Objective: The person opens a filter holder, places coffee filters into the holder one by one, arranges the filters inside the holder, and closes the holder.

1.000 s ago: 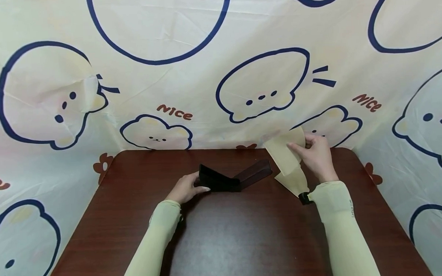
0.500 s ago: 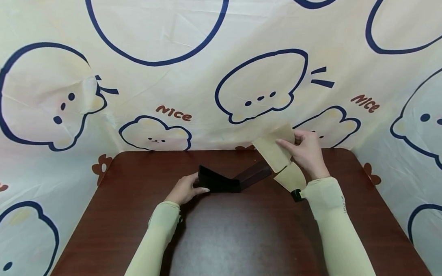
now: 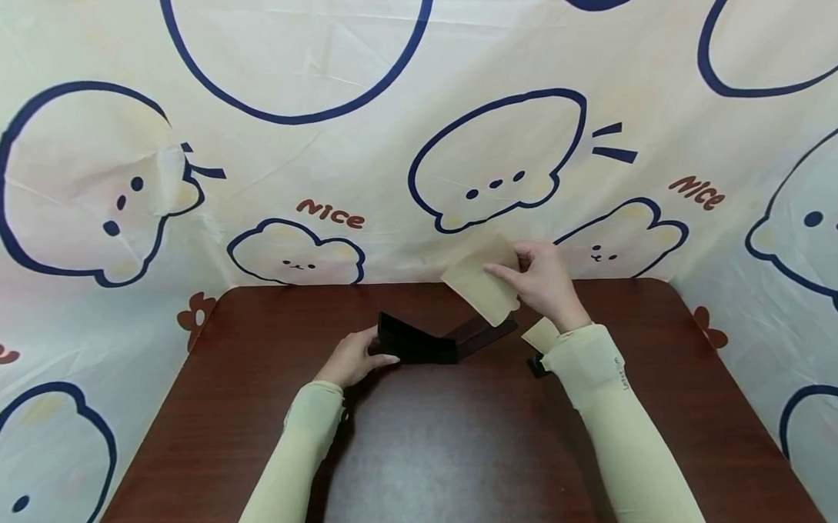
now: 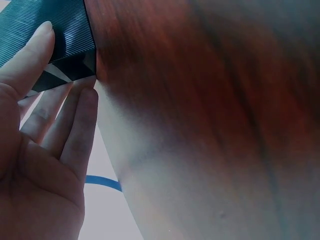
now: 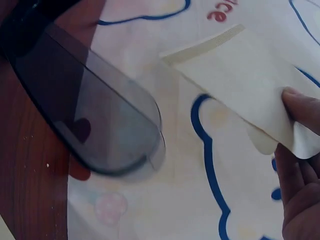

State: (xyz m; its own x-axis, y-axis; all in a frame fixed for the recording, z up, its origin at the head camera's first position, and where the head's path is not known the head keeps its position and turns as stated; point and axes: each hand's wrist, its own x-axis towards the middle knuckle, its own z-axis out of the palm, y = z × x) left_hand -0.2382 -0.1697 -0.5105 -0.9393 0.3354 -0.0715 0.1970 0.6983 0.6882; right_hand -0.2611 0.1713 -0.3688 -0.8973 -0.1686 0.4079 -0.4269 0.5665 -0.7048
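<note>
Cream paper [image 3: 480,281] held up by the table's [image 3: 432,446] far edge, pinched in right hand [image 3: 550,286], near the smoky panel [image 3: 487,336] of the black case [image 3: 413,343]. Left hand [image 3: 349,358] grips case's other end, thumb against ribbed face.

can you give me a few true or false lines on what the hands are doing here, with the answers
1. The right hand pinches a piece of cream paper. True.
2. The left hand holds the black case. True.
3. The cream paper lies flat on the table. False: the right hand holds it up in the air.
4. A see-through grey flap extends from the black case. True.
5. The left thumb is on a smooth white surface. False: it is on the ribbed black face of the case.
6. Both sleeves are black. False: they are pale yellow-green.
</note>
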